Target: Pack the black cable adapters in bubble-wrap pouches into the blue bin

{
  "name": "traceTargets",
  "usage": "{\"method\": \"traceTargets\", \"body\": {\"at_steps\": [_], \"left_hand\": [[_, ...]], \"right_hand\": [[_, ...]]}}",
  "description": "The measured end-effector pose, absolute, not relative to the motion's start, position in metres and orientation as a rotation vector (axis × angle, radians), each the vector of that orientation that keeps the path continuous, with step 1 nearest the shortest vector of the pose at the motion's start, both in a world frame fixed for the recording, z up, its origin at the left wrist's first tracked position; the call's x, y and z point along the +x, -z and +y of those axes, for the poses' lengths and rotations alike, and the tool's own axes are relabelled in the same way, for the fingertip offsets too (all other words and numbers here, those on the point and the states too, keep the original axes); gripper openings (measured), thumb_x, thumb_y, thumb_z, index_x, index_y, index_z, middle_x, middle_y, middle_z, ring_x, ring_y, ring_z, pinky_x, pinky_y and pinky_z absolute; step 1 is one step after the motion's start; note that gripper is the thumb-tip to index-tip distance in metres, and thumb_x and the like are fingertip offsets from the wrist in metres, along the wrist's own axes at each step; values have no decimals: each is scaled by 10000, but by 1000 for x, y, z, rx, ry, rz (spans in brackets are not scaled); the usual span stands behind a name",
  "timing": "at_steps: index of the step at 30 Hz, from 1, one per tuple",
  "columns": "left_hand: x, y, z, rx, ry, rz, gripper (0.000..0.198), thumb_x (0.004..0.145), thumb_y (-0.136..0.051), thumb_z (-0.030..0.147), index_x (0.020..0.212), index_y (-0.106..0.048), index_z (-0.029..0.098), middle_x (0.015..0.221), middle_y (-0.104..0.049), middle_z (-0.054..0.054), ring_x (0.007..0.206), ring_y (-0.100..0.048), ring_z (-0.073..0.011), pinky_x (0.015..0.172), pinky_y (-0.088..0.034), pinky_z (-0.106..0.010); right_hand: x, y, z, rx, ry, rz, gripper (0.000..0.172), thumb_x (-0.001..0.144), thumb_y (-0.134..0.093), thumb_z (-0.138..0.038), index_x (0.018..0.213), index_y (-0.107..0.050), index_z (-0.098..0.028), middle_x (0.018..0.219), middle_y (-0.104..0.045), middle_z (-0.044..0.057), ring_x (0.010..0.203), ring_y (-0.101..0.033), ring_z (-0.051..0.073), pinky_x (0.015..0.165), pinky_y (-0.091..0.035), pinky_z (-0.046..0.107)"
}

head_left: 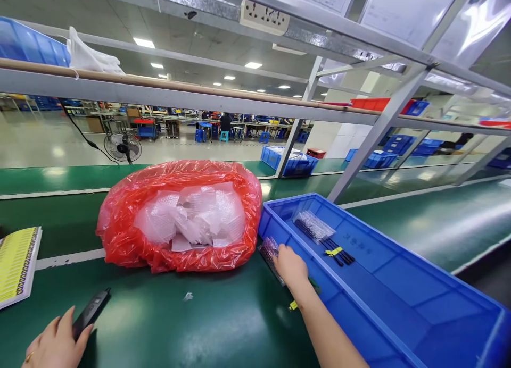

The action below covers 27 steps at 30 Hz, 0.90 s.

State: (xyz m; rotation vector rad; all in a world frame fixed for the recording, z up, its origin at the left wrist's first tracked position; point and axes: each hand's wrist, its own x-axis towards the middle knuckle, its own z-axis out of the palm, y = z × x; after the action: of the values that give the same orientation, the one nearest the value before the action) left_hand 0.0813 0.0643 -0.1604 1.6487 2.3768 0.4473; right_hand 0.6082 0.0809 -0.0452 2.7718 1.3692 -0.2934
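My left hand (56,344) is at the lower left, its fingers apart around the near end of a dark handheld device (92,310); whether it grips the device is unclear. Just left of the blue bin's wall, my right hand (290,266) has its fingers closed on a bubble-wrapped bundle (271,253). A yellow tag (293,306) shows below that forearm. Inside the long blue bin (399,283) lies another bubble-wrapped bundle (315,227) with black ends and a yellow band. A red plastic bag (179,259) holding white bubble wrap (223,214) stands at the centre.
A yellow-and-white sheet stack (19,264) lies at the left edge of the green table (191,331). Metal posts (375,139) rise behind the bin, supporting a shelf rail (199,95). Farther back are a blue crate (295,163) and a fan (123,147).
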Motion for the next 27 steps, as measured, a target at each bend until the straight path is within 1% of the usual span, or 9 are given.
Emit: {"method": "traceTargets", "body": {"at_steps": [2,4,6,9,11,14,17,21,27], "left_hand": [[77,159,70,1693,-153,2411,700,754,-305,490,1276,-369,28,1111,-475,-221,1032,-429,-406,904,-269,-466],[80,152,73,1667,-100,2378,675,765,-269,435,1289,-355,17,1060,-512,-213,976,-474,-384,868,-312,-443],[93,136,69,1518,-301,2322,706,749,-301,458,1303,-335,22,1022,-532,-200,927,-506,-361,836,-350,-430],[129,99,50,996,-865,1968,803,646,-515,487,1323,-291,118,927,-573,-117,875,-546,-269,831,-396,-364],[160,74,33,749,-1047,1505,851,593,-651,491,1309,-273,228,940,-589,-65,847,-559,-225,821,-410,-344],[205,55,17,453,-1167,1025,913,540,-757,388,1268,-243,189,992,-589,-100,844,-579,-216,850,-405,-340],[234,58,14,403,-1197,795,724,621,-730,307,1190,-317,137,994,-582,-123,856,-583,-217,848,-403,-334],[250,68,11,412,-1208,673,495,704,-668,279,1104,-415,133,975,-579,-105,836,-589,-197,791,-416,-305],[256,66,7,419,-1201,610,426,740,-628,252,1084,-407,133,949,-579,-99,824,-591,-197,763,-412,-283]], "right_hand": [[596,37,73,2765,285,1418,506,742,-163,-507,1108,-395,-245,1122,-388,27,984,-443,-3,963,-389,220],[584,34,66,2744,343,1518,461,739,-210,-516,1051,-432,-261,1087,-408,-21,862,-373,-109,878,-337,48],[571,35,61,2710,470,1647,415,735,-265,-502,989,-469,-244,1022,-433,-52,719,-228,-166,723,-176,-30],[548,39,55,2594,714,1847,411,739,-285,-488,917,-509,-193,935,-456,-58,634,-94,-155,649,-22,18],[525,41,52,2430,911,1999,422,748,-275,-472,878,-535,-165,895,-468,-53,622,-128,-163,626,-34,5],[480,44,43,2015,1318,2216,430,755,-272,-436,863,-576,-151,867,-486,-45,645,-238,-188,610,-111,-52],[436,49,31,1560,1661,2306,427,756,-284,-412,947,-587,-180,894,-497,-48,688,-304,-204,625,-170,-102],[405,53,18,1348,1716,2301,446,759,-267,-390,887,-584,-104,873,-503,-35,688,-311,-203,608,-171,-113],[404,53,18,1390,1722,2222,478,756,-247,-426,811,-554,-64,835,-511,-37,652,-325,-202,600,-195,-111]]}}
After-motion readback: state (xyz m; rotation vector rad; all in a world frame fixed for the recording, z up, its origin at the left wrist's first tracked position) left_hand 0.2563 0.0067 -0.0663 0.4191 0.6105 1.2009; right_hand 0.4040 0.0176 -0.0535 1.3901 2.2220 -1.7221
